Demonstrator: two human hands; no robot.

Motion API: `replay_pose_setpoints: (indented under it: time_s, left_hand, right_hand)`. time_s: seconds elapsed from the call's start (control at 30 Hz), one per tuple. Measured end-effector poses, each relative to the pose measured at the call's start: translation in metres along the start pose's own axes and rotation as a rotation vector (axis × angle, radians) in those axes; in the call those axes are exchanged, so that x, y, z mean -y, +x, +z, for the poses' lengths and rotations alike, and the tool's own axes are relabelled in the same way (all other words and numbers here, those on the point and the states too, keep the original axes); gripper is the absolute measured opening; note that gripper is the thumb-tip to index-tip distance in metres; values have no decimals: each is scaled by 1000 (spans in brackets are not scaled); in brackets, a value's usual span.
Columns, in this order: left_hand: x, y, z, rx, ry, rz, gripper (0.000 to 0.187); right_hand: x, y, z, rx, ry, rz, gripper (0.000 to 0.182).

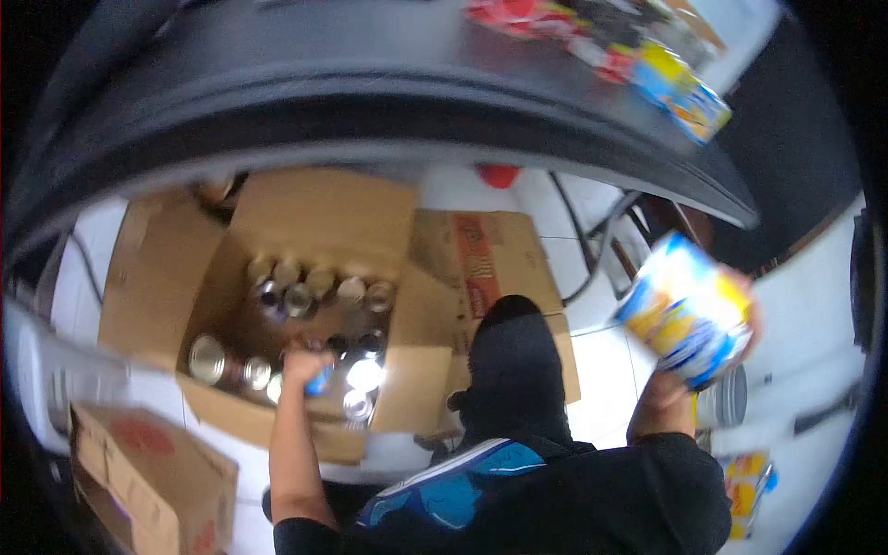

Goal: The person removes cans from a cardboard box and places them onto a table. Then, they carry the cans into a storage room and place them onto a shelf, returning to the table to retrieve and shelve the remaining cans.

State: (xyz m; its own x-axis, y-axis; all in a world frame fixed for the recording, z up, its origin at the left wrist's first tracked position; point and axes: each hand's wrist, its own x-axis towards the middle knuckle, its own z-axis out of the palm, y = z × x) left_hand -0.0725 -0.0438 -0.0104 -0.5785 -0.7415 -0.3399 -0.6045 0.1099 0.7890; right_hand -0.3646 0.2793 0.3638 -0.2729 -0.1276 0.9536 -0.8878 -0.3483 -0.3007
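Observation:
My right hand (751, 319) is wrapped round a large blue, white and yellow can (689, 310), raised at the right; the can is smeared by motion. My left hand (305, 365) reaches down into an open cardboard box (319, 208) on the floor. Its fingers are closed on a small blue item (321, 379), too blurred to name. Around that hand, inside the box, stand several cans and jars, among them a silver-topped can (207, 359) near the left wall and a row along the back wall.
A dark table (370, 55) crosses the top, with colourful packets (680, 88) at its right. A flattened box (509, 240) lies behind my knee. Another carton (157, 472) stands lower left. A lidded jar (726, 398) and yellow packets (745, 490) are at the right.

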Motion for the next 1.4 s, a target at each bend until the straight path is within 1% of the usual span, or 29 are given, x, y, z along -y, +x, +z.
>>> replay_pose_setpoints:
  time_s: [0.03, 0.1, 0.13, 0.17, 0.2, 0.27, 0.33, 0.37, 0.47, 0.5, 0.53, 0.57, 0.63, 0.67, 0.7, 0.73, 0.77, 0.8, 0.83, 0.9, 0.97, 1.03, 1.1, 1.17, 1.23, 1.3, 1.33, 1.37, 1.4]
  left_hand:
    - [-7, 8, 15, 66, 492, -15, 62]
    - [-5, 21, 37, 250, 788, -5, 69]
    - [-3, 28, 44, 308, 889, -74, 73]
    - [-6, 30, 45, 261, 887, -58, 73]
    - [-5, 26, 49, 223, 882, -53, 74]
    - [-1, 18, 56, 169, 879, -57, 75]
    - [-3, 18, 68, 152, 941, -67, 75]
    - [-4, 19, 73, 148, 985, -68, 76]
    - [-14, 28, 82, 198, 994, -172, 77]
    - [-12, 35, 76, 251, 790, -261, 81]
    - [-26, 27, 68, 265, 810, -276, 85]
    - [-41, 19, 58, 279, 830, -292, 89]
    - [-18, 31, 54, 271, 712, -381, 92]
    - [-12, 36, 53, 257, 646, -418, 92]
    - [-10, 39, 55, 231, 586, -441, 93]
    - [-16, 42, 53, 270, 679, -450, 91]
    - [-26, 42, 51, 314, 769, -457, 89]
    - [-27, 43, 51, 360, 854, -466, 87]
    - [-3, 55, 65, 280, 908, -463, 83]
    - [32, 80, 92, 144, 990, -459, 78]
    - [43, 80, 105, 63, 1029, -394, 78]
    - [31, 66, 101, 16, 1033, -269, 79]
    - [12, 56, 89, 89, 945, -333, 80]
    - [12, 59, 82, 132, 915, -358, 80]
    - [3, 52, 74, 106, 846, -344, 79]
    - [-1, 46, 70, 106, 792, -325, 78]
    - [0, 45, 66, 116, 776, -316, 78]
    - [0, 44, 60, 123, 765, -305, 78]
    - [-6, 41, 50, 52, 691, -287, 78]
  right_hand:
    - [7, 26, -14, 3, -176, -109, 67]
    - [23, 77, -42, -51, -540, -327, 66]
    - [30, 99, -45, -17, -670, -222, 66]
    - [25, 117, -56, -6, -812, -69, 61]
    - [8, 136, -63, 10, -799, -71, 58]
    - [-32, 166, -72, 55, -998, 173, 57]
    - [-80, 190, -90, 209, -1043, 314, 59]
    - [-92, 196, -94, 240, -1135, 251, 58]
    - [-105, 177, -97, 348, -1163, -349, 46]
    - [-88, 155, -82, 439, -930, -460, 40]
    - [-72, 122, -53, 498, -724, -542, 37]
    - [-60, 79, -9, 632, -533, -540, 34]
    - [-38, -3, 78, 1015, -204, -433, 29]
    - [-45, -40, 122, 1207, -100, -327, 27]
    - [-75, -87, 150, 1290, -14, -111, 35]
    - [-93, -116, 190, 1457, -38, 68, 41]
    - [-125, -153, 228, 1569, 54, 153, 45]
    - [-159, -199, 258, 1644, -43, 111, 49]
    - [-171, -222, 288, 1872, -187, 139, 48]
    - [-187, -263, 344, 2106, -425, 230, 48]
    - [-242, -339, 379, 2137, -458, 112, 51]
    - [-232, -350, 384, 2121, -489, -29, 58]
    - [-231, -366, 379, 2092, -530, -125, 62]
    - [-234, -377, 383, 2021, -543, -207, 65]
    - [-230, -377, 380, 1947, -490, -336, 67]
    - [-225, -374, 375, 1974, -460, -407, 67]
    - [-219, -371, 378, 2033, -472, -404, 66]
    - [-215, -363, 380, 2022, -473, -362, 63]
    - [-211, -356, 382, 2009, -472, -321, 59]
